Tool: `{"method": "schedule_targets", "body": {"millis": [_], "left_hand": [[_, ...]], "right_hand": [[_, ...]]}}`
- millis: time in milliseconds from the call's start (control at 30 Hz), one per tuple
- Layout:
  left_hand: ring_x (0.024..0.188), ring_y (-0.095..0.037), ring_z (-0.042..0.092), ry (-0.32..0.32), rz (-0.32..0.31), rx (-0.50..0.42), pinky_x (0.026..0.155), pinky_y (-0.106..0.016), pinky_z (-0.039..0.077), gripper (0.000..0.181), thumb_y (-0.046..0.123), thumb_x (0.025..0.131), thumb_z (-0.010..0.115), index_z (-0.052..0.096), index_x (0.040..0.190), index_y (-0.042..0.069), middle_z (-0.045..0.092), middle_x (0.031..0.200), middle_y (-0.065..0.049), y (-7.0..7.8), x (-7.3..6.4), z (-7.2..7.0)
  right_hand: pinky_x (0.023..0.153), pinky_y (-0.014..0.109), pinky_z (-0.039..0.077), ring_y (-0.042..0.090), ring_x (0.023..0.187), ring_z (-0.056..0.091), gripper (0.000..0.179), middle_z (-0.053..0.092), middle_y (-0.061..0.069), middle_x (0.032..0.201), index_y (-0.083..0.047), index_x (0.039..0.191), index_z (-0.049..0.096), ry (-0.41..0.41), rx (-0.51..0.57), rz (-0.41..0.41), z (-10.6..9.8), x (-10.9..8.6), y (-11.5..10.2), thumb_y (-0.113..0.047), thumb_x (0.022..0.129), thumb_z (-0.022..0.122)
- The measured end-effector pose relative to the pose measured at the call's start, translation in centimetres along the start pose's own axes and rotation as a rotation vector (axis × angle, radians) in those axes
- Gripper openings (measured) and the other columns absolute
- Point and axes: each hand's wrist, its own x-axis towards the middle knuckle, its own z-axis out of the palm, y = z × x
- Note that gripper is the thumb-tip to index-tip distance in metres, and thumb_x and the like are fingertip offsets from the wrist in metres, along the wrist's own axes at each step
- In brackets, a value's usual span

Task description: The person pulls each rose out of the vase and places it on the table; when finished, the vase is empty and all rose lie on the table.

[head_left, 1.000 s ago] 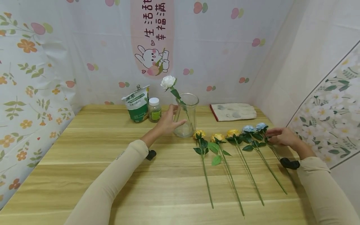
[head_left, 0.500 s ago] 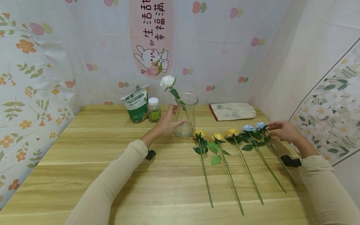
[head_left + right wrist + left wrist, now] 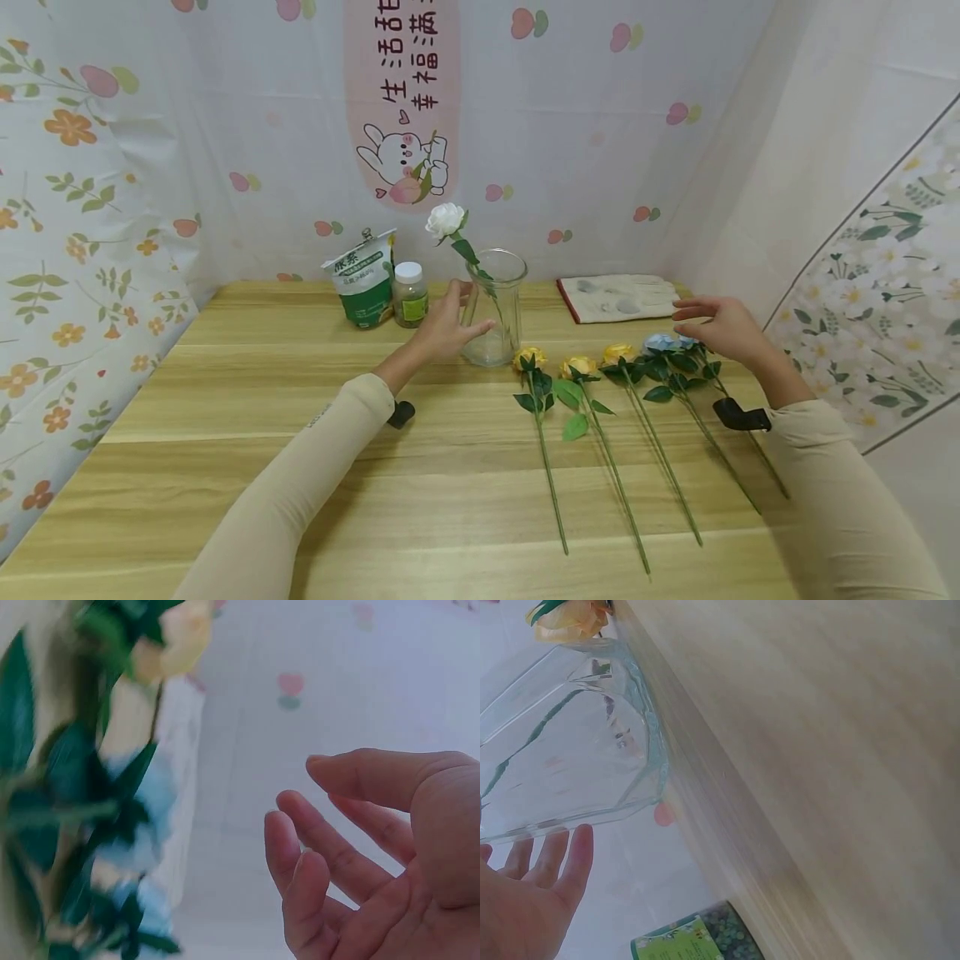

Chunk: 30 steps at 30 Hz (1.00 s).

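Note:
My left hand (image 3: 444,327) rests at the left side of a clear glass vase (image 3: 507,329), its fingers extended and fingertips at the glass in the left wrist view. A white rose (image 3: 446,220) leans to the left out of the vase. Over the far-right stems hovers my right hand (image 3: 726,330), holding nothing, its fingers loosely curved and apart from the thumb. Just below it lie two blue roses (image 3: 660,343), one partly covered by the fingers in the head view. Several yellow roses (image 3: 580,367) lie between them and the vase, stems towards me.
A green and white pouch (image 3: 366,292) and a white-capped jar (image 3: 410,296) stand left of the vase. Behind the roses lie folded white work gloves (image 3: 618,297). Printed curtains (image 3: 570,142) rise along the back and sides of the wooden table (image 3: 420,517).
My right hand has moved up and left, from beside the blue roses to above their heads. The left hand stays at the vase, and the flowers look unmoved.

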Motion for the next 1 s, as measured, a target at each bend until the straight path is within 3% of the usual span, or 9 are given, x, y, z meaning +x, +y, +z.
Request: {"method": "schedule_targets", "body": {"millis": [333,700,867,1000], "left_hand": [[0.133,-0.034,0.048,-0.001,0.006,0.005,0.104,-0.049,0.045,0.071,0.040,0.092,0.071,0.034,0.140,0.003,0.041,0.151,-0.018,0.0,0.1,0.0],[0.133,-0.035,0.048,-0.003,-0.007,-0.004,0.104,-0.051,0.044,0.070,0.038,0.092,0.072,0.034,0.140,0.004,0.040,0.151,-0.019,-0.1,0.0,0.0],[0.132,-0.035,0.049,0.002,-0.002,0.001,0.103,-0.052,0.045,0.070,0.035,0.092,0.072,0.034,0.140,0.003,0.040,0.151,-0.019,-0.1,-0.1,0.0],[0.132,-0.035,0.049,-0.002,0.006,0.010,0.103,-0.051,0.045,0.071,0.039,0.092,0.071,0.034,0.140,0.003,0.040,0.151,-0.020,-0.1,-0.1,0.0]], "right_hand": [[0.056,0.029,0.051,-0.007,0.081,0.061,0.042,0.062,0.026,0.127,-0.001,0.136,0.056,0.029,0.084,-0.066,1.6,2.0,-4.4,-0.022,0.100,0.060],[0.058,0.028,0.052,0.001,0.083,0.064,0.034,0.067,0.018,0.123,-0.005,0.130,0.063,0.074,0.158,-0.085,3.1,4.3,-9.2,-0.018,0.099,0.063],[0.053,0.027,0.046,0.005,0.083,0.063,0.028,0.067,0.015,0.122,-0.006,0.124,0.068,0.114,0.177,-0.123,4.3,5.7,-11.7,-0.016,0.098,0.062],[0.045,0.028,0.036,0.005,0.063,0.054,0.024,0.068,0.018,0.117,-0.006,0.117,0.072,0.190,0.177,-0.172,5.1,6.8,-13.8,-0.013,0.097,0.062]]}}
